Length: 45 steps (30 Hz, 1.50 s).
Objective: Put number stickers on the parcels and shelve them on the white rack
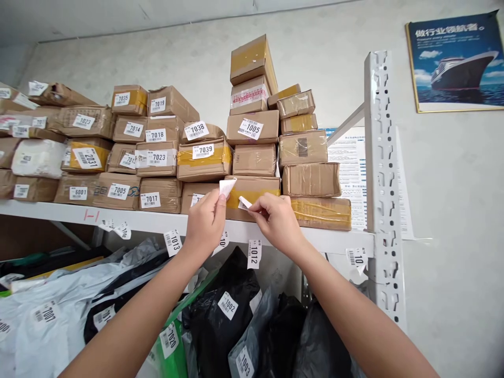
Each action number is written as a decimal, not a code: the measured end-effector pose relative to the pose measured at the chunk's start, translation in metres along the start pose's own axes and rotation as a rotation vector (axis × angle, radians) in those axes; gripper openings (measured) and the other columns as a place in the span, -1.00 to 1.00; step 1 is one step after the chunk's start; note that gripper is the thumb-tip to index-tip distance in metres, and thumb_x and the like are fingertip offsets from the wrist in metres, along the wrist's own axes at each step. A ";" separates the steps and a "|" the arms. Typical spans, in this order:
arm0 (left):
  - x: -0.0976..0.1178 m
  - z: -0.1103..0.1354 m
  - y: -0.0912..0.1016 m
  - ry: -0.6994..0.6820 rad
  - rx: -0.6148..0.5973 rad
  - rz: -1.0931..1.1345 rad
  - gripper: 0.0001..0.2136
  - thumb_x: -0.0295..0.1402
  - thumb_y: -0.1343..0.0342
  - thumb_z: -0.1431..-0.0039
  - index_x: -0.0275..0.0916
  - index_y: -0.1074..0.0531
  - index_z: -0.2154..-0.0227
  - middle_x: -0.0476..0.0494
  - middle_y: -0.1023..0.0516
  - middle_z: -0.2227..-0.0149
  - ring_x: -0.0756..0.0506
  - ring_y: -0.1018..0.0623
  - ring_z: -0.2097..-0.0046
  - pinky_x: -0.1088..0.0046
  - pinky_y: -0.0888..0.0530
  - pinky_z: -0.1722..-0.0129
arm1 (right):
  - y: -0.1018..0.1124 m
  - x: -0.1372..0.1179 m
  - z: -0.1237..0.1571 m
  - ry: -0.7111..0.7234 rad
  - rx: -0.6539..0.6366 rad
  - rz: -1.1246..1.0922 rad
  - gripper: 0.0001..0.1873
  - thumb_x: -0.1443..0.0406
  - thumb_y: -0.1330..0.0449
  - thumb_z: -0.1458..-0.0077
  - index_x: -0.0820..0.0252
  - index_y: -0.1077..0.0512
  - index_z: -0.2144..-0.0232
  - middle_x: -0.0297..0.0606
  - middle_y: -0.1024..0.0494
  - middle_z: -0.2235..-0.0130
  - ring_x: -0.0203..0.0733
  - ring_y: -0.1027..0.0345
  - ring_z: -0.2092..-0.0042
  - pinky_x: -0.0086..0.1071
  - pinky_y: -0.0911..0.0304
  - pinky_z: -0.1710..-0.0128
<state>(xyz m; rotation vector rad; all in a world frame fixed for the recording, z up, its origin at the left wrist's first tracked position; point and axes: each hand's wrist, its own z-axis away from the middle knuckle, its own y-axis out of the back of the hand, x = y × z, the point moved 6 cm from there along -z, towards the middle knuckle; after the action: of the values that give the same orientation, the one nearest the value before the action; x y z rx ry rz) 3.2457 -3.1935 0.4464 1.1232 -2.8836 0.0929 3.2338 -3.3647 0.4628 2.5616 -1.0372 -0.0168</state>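
My left hand point(208, 216) pinches a small white label point(227, 187), its corner folded over and its print turned away from me. To the right, my right hand point(277, 218) is closed in a pinch on another small white label point(244, 202). Both hands are raised at the upper shelf's front edge. Right behind them sits a cardboard box point(254, 185) with a band of yellow tape. Above that box is a plain carton point(254, 159), and over it a box marked 1005 point(252, 128).
Stacked, numbered cartons point(156, 157) line the white shelf point(165, 223). Labels such as 1012 point(254, 254) hang from its edge. Below lie bagged parcels point(220, 315). A perforated metal post point(384, 184) stands at the right, with a ship poster point(457, 60) on the wall beyond.
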 end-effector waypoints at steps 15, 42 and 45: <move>0.005 -0.007 0.002 -0.048 0.083 0.046 -0.75 -0.34 0.08 -0.41 -0.25 -0.51 0.22 -0.19 -0.57 0.14 -0.12 -0.58 0.10 0.35 -0.47 0.09 | 0.005 0.002 0.008 0.165 -0.096 -0.041 -0.84 0.46 -0.18 -0.20 0.19 -0.48 0.41 -0.43 -0.46 0.40 -0.32 -0.31 0.31 -0.32 0.11 0.13; 0.036 0.030 -0.043 -0.420 0.075 -0.484 -0.67 -0.28 -0.08 -0.35 -0.29 -0.45 -0.09 -0.36 -0.51 -0.16 -0.37 -0.49 -0.15 -0.25 -0.20 -0.23 | 0.095 0.015 0.027 -0.032 -0.032 -0.549 -0.97 0.29 -0.38 -0.12 0.08 -0.59 0.37 -0.28 -0.60 0.35 -0.21 -0.46 0.29 -0.28 -0.35 0.24; 0.032 0.032 -0.040 -0.328 -0.079 -0.472 -0.42 0.05 -0.08 -0.27 -0.23 -0.40 -0.21 -0.43 -0.33 -0.30 -0.47 -0.32 -0.29 -0.37 -0.06 -0.28 | 0.093 0.019 0.005 -0.118 0.117 -0.503 -0.88 0.23 -0.40 -0.07 0.14 -0.58 0.37 -0.27 -0.62 0.35 -0.19 -0.49 0.30 -0.28 -0.40 0.25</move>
<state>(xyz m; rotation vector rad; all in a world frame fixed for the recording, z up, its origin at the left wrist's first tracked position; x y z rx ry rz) 3.2486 -3.2465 0.4180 1.9192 -2.7439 -0.2405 3.1845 -3.4403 0.4931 2.8898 -0.4153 -0.2476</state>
